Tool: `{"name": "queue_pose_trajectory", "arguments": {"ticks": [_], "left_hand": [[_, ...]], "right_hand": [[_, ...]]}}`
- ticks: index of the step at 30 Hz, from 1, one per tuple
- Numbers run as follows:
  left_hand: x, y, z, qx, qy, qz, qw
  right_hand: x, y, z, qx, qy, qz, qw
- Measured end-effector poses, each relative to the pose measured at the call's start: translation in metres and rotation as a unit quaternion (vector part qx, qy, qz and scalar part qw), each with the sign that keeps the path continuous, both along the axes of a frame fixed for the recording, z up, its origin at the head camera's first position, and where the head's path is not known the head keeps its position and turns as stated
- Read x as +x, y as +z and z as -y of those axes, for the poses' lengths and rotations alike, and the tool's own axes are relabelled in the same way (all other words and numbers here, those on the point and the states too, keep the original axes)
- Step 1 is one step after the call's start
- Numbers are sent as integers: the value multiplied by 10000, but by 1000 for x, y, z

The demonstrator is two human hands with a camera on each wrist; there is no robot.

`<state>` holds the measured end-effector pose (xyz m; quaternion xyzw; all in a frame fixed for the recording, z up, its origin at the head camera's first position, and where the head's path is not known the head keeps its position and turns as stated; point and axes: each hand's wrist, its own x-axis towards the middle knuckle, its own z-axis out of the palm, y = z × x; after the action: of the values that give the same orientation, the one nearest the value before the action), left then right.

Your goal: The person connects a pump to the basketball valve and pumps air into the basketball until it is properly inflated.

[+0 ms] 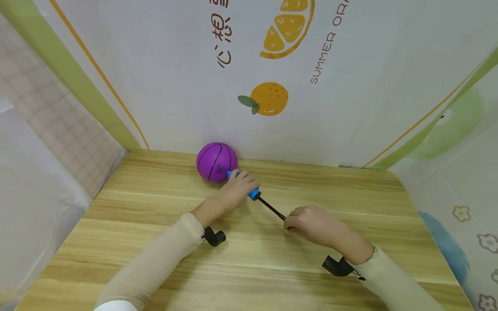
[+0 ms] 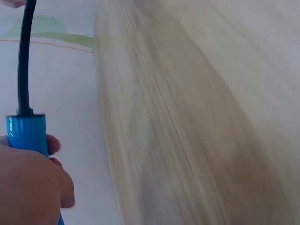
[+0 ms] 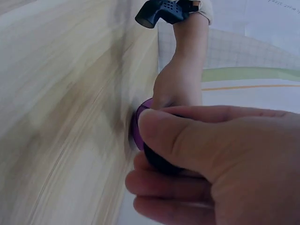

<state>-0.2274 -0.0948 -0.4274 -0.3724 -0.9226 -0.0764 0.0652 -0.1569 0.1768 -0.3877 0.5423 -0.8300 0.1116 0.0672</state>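
Observation:
My left hand (image 1: 236, 191) grips the blue barrel of a small hand pump (image 1: 254, 194) over the table. A thin black rod (image 1: 270, 207) runs from the barrel's end towards the right. At the rod's far end, my right hand (image 1: 312, 225) holds a black end piece (image 3: 160, 161) between thumb and fingers, which hide most of it. Just behind the left hand sits a purple basketball (image 1: 215, 160), and the pump's blue tip overlaps its edge in the head view. In the left wrist view, fingers curl around the barrel (image 2: 28, 133).
The wooden table (image 1: 128, 242) ends at a white cloth backdrop (image 1: 175, 99) printed with oranges and lettering. Hanging cloths flank it on both sides. A black wrist camera (image 1: 215, 236) sticks out below the left wrist, and another (image 1: 336, 266) below the right.

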Motion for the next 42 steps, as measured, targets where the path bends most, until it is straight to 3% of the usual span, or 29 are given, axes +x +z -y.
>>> {"name": "queue_pose_trajectory", "arguments": {"ticks": [8, 16, 26, 33, 42], "left_hand": [[7, 2, -10, -106, 37, 240, 9996], [12, -1, -12, 11, -33, 7, 10000], [9, -4, -8, 3, -136, -125, 9998], [6, -5, -8, 61, -190, 59, 9998], [4, -5, -6, 188, -163, 88, 9997]], "right_hand": [[-4, -3, 10, 124, -353, -299, 9989], [-20, -8, 35, 61, -396, -257, 9989], [-33, -22, 52, -91, -399, -575, 9975], [-29, -25, 39, -127, -158, -467, 9987], [-8, -12, 10, -90, -10, 270, 9996]]}}
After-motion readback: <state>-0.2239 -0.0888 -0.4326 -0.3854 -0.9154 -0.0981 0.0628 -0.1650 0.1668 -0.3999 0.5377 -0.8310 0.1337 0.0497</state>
